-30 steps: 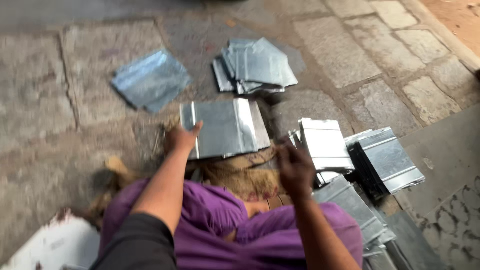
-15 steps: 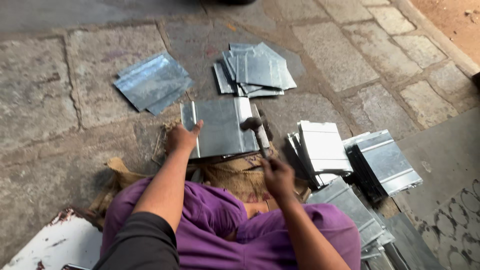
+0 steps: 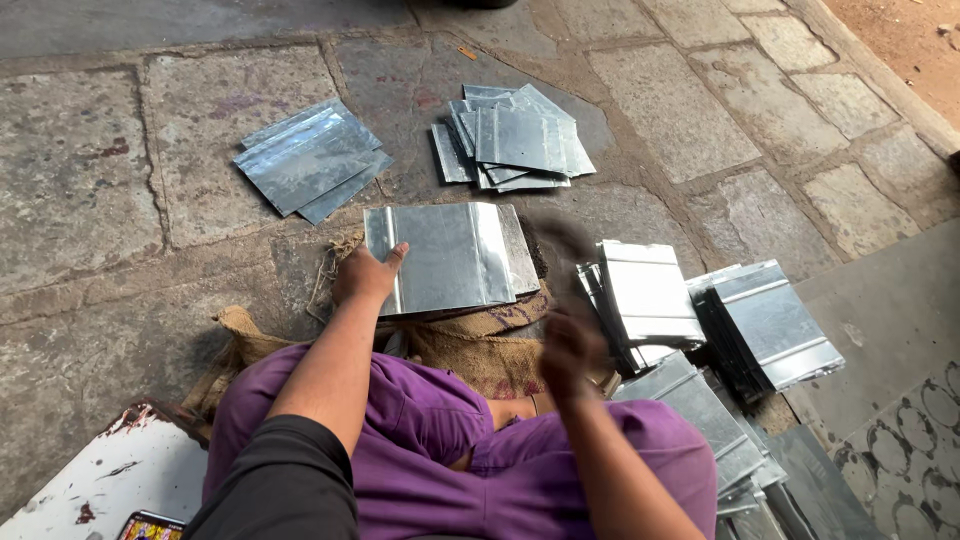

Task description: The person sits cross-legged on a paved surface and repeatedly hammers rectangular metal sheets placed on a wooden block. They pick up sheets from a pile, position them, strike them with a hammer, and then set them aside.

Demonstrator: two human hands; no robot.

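While the stone floor [image 3: 90,190] takes up most of the view, the person sits on it with legs in purple cloth [image 3: 440,440] folded under, and a piece of brown sacking [image 3: 470,345] lies just ahead of the knees. On that sacking rests a folded metal sheet [image 3: 450,255], flat, its raised edges running away from the person. The left hand [image 3: 365,275] presses on the sheet's near left corner, thumb on top and fingers at the edge, so the sheet stretches to the right of and beyond that grip; the grip is a flat hold rather than a fist.

Right of the sheet, a stack of ribbed metal pieces [image 3: 650,295] leans beside a second stack [image 3: 770,320], with more pieces [image 3: 700,410] by the right knee. Farther off lie a loose pile of flat sheets [image 3: 310,160] and a fanned pile [image 3: 520,140].

The right hand [image 3: 570,345] hovers near the sheet's right edge, blurred; a dark smear [image 3: 565,240] stands above it, and whether that grip is clenched on something I cannot tell.
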